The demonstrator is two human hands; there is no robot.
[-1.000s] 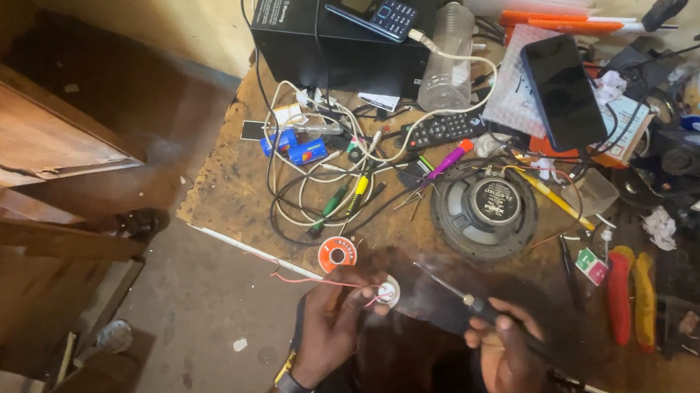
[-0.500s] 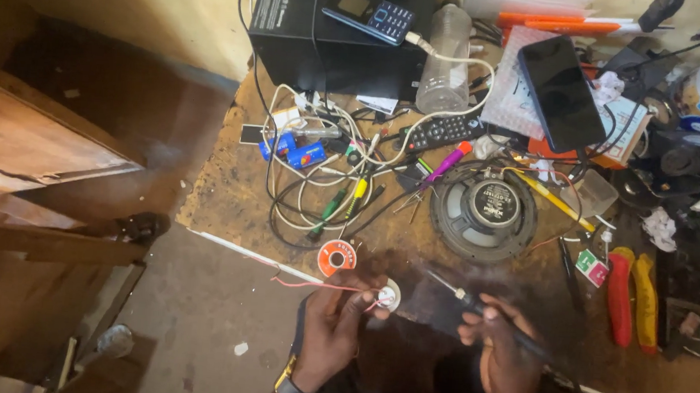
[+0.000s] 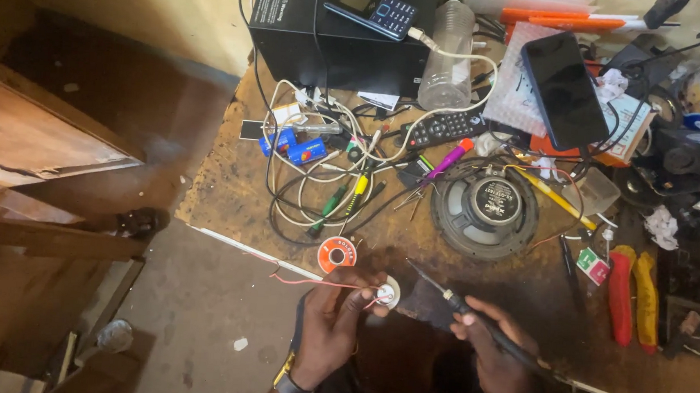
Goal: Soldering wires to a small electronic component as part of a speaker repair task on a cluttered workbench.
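The small round white part (image 3: 387, 292), trailing a thin red wire (image 3: 295, 280), sits pinched in the left hand's (image 3: 331, 325) fingertips at the workbench's (image 3: 227, 196) near edge. The right hand (image 3: 496, 354) is closed around one soldering iron (image 3: 473, 316), its tip just beside the part. Since half a second ago both hands have barely shifted. Just above lies one orange solder spool (image 3: 336, 255); farther back, one round black speaker (image 3: 485, 210), two phones, one remote control (image 3: 447, 128).
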